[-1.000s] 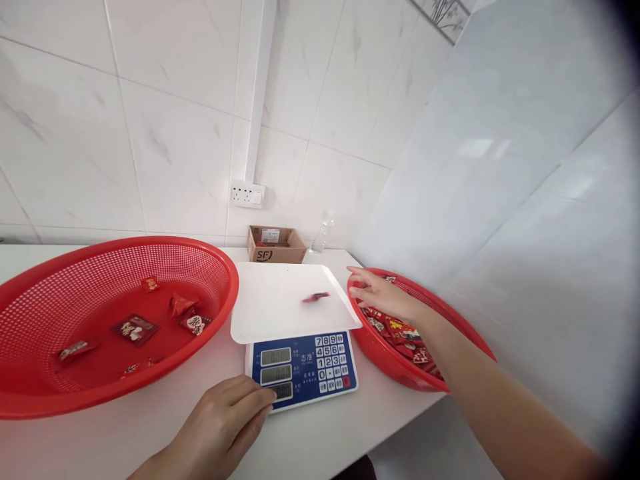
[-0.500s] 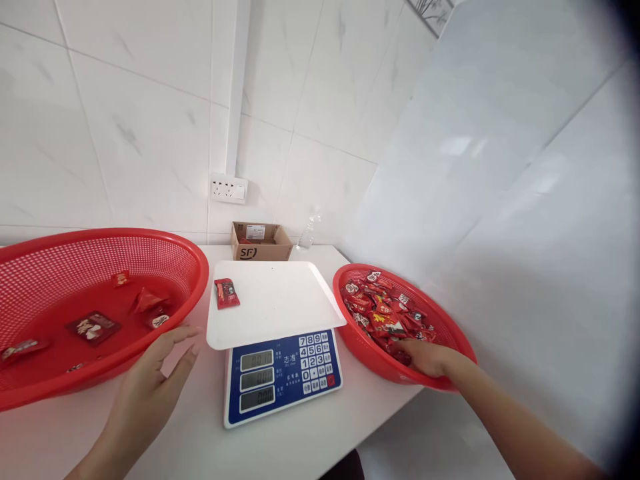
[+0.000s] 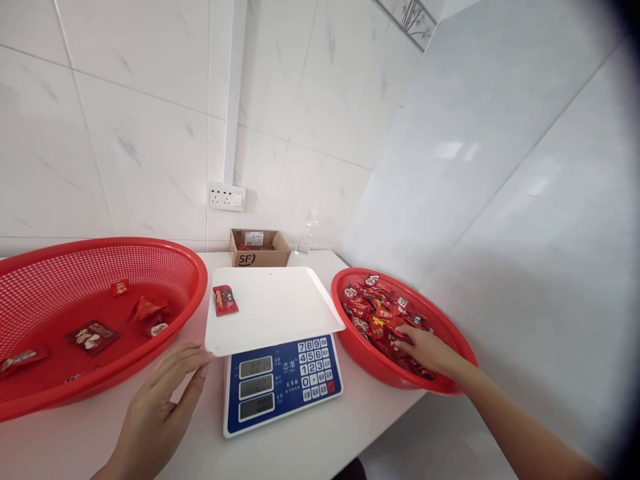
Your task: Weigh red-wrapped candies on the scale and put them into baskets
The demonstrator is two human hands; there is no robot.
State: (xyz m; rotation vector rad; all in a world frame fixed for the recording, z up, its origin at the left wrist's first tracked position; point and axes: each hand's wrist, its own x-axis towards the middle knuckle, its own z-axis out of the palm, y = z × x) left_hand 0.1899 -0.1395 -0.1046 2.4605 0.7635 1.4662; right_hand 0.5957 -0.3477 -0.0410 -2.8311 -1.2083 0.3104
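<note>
My left hand (image 3: 159,400) is open, fingers stretched out, its fingertips at the near left corner of the white weighing tray (image 3: 275,313). One small red snack packet (image 3: 226,300) lies on the tray's left side. Below the tray is the scale's blue panel (image 3: 285,380), with number keys and three lit displays. My right hand (image 3: 425,350) reaches into the right red basket (image 3: 457,340), among many red packets (image 3: 373,307). Its fingers are closed on a red packet (image 3: 395,335), partly hidden by the hand.
A larger red basket (image 3: 197,280) stands on the left with several packets scattered on its bottom. Behind the scale are an SF cardboard box (image 3: 270,259) and a clear plastic bottle (image 3: 306,239). A wall socket (image 3: 227,197) is above them; a wall borders the right basket.
My right hand has risen slightly within the basket and now pinches a packet. My left hand has moved right, up to the tray's corner. The view has tilted up slightly.
</note>
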